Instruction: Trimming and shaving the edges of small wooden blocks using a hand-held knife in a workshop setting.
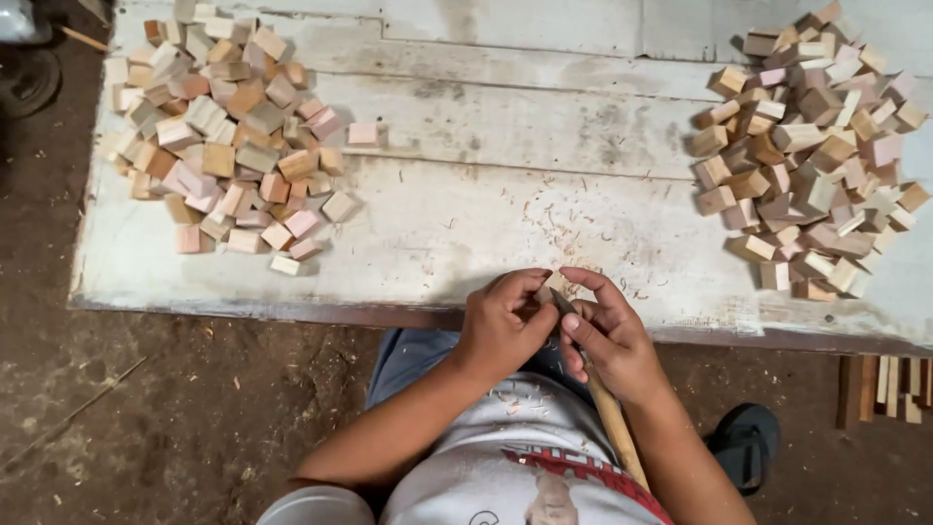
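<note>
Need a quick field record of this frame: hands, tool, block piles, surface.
left hand: grips a small wooden block at the board's near edge
right hand: holds a wooden-handled carving tool, tip at the block
left pile: many small wooden blocks, loose heap
right pile: similar blocks, loose heap
surface: worn whitish board, wood shavings near the middle
floor: dark dirt, wooden strips at right

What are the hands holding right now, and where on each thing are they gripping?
The left hand pinches a small wooden block at its edges. The right hand grips a wooden-handled carving tool near its blade end, the handle trailing back.
</note>
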